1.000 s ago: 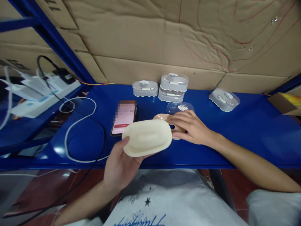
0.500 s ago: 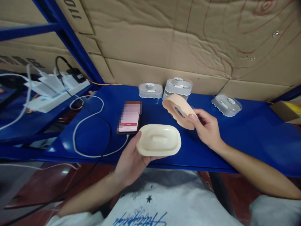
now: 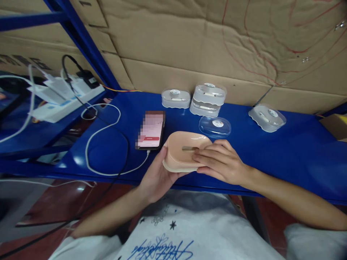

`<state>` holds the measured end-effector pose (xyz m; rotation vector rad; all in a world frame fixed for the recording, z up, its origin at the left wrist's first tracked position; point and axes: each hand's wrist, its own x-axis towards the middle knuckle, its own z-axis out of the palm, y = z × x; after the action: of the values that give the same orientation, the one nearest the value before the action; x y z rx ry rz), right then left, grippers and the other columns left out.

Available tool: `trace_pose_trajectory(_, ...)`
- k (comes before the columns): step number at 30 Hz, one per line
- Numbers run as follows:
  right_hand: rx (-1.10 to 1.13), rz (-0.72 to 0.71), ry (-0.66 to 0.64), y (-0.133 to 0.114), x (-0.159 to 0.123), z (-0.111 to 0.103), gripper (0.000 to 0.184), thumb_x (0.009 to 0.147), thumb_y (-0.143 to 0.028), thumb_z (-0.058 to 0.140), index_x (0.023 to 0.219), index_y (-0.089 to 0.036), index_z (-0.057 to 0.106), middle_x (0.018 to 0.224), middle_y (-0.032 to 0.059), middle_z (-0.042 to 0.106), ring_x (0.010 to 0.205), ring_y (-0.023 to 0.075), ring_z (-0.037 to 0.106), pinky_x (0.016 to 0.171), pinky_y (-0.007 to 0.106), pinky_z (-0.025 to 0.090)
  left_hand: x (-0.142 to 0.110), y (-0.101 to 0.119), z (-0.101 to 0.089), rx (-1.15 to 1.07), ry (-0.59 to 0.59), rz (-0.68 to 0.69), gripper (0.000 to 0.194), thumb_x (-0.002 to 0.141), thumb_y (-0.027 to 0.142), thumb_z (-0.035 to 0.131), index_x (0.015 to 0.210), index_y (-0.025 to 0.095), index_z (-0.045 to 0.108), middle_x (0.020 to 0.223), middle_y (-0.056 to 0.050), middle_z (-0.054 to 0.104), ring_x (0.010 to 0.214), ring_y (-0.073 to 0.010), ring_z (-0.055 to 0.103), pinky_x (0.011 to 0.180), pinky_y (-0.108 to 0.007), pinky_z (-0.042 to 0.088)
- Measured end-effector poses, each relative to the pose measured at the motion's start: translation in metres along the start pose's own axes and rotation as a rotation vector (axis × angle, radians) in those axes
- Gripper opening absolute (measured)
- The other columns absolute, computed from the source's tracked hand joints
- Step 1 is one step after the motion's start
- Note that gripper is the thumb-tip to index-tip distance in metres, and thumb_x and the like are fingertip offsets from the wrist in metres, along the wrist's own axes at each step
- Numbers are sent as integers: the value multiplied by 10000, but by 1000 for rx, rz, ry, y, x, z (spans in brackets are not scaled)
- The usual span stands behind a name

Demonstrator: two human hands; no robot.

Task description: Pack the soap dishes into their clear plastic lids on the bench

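Upper tray (image 3: 177, 146): on lower tray (image 3: 173, 169), between left hand (image 3: 155, 177) and right hand (image 3: 221, 160).
Loose lid (image 3: 213, 130): on tabletop (image 3: 271, 159), beyond right hand.
Stack, two boxes (image 3: 208, 98): behind loose lid.
Single box (image 3: 176, 101): left of stack, beyond both hands.
Outlying box (image 3: 267, 117): beyond right hand, to its right.
Phone (image 3: 151, 130): on tabletop, just beyond left hand; charging cable (image 3: 116, 174) from its near end, running left of that hand.
Power strip (image 3: 67, 108): well left of left hand, farther back.
Carton (image 3: 334, 126): well right of right hand.
Cardboard panel (image 3: 173, 54): behind all boxes.
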<state>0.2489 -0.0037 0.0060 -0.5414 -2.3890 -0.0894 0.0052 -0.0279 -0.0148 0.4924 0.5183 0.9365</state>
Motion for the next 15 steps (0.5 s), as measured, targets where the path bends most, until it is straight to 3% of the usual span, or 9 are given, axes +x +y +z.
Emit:
trace_pose_trajectory(10,-22,-66,-68,2,-1,-3,566,1031,-262,703,1571,-228,533,1267,65,805,1158,219,717,985,402,508,3,1,-4,-104,-11,-73,576,1091,614,436,1420,204,673,1413,-89,738,1339,-255,664,1094,-355,548)
trace_pose_trajectory(15,-46,-106,-102,0,0,-2,596,1006,-256,732,1565,-193,536,1277,84,800,1217,239,702,1005,417,535,2,0,-1,-93,-5,22,582,1048,628,537,1381,176,692,1355,-111,760,1339,-267,657,1082,-338,553)
